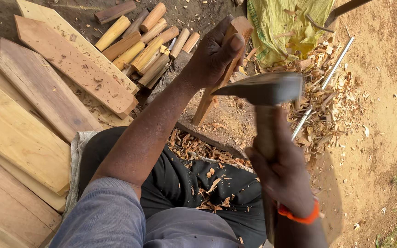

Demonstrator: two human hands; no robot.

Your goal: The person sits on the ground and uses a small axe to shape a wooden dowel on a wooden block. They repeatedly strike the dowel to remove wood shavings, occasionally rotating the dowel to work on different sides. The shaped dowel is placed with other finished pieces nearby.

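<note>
My left hand (214, 53) grips the top of a reddish wooden stick (205, 105) that stands tilted with its lower end on a chopping block (228, 124). My right hand (283, 172), with an orange band on the wrist, holds the wooden handle of an adze-like tool. Its dark metal head (265, 88) is blurred and hangs just right of the stick, at about its middle. Wood chips lie on my dark trousers (184, 179) and around the block.
A pile of short rounded wooden pieces (145, 43) lies at the top. Flat planks (37, 92) are stacked on the left. A yellow-green sack (286, 23) and a thin metal rod (322, 85) lie on the sandy ground among shavings at the right.
</note>
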